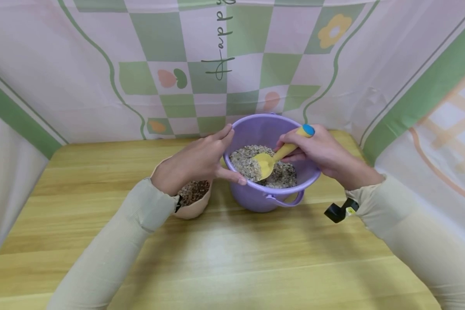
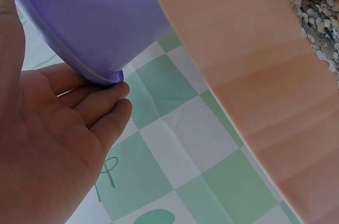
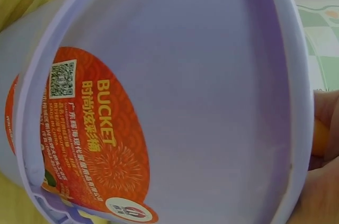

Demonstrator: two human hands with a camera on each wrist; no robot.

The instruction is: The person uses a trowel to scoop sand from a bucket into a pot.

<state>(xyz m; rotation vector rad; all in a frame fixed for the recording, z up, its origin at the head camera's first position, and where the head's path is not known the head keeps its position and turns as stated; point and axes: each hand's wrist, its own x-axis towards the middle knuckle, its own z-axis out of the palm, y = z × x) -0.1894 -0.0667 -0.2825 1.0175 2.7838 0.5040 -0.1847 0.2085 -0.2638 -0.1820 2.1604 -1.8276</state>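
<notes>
Pinches yellow, blue-ended plastic scoop (image 1: 275, 158) with right hand (image 1: 320, 150), sloping down-left toward grey gravel (image 1: 243, 158) within round purple bucket (image 1: 252, 200); touches bucket with left hand (image 1: 195, 162), thumb spread from fingers.

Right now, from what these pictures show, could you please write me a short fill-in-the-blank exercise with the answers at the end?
1. The right hand holds a yellow plastic scoop whose handle has a ____ end.
2. The left hand touches the round purple plastic bucket at its ____.
3. In the head view, a peach-coloured pot stands to the ____ of the bucket.
4. In the right wrist view, the largest English word on the red-orange label is ____.

Missing words: blue; rim; left; BUCKET.
</notes>
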